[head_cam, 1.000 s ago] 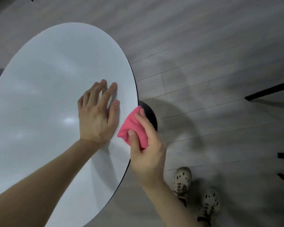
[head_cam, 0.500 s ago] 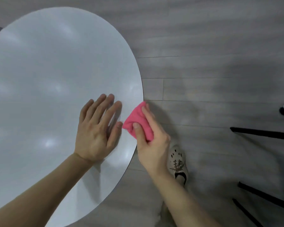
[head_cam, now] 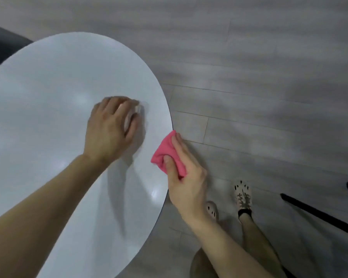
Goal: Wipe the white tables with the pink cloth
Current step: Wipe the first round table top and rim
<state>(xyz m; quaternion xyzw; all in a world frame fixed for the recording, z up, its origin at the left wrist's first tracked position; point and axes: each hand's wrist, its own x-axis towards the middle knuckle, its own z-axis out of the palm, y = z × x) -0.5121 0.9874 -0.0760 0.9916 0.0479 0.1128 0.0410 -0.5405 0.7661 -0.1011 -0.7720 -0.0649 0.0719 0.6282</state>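
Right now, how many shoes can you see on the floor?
2: one shoe right of the right hand, the other shoe partly hidden behind that wrist.

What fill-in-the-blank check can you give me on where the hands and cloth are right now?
1. The pink cloth is held in the ____ hand.
2. The left hand rests on the white ____, holding nothing that shows.
3. The right hand holds the cloth at the table's right ____.
4. The floor is grey ____.

Missing words: right; table; edge; planks
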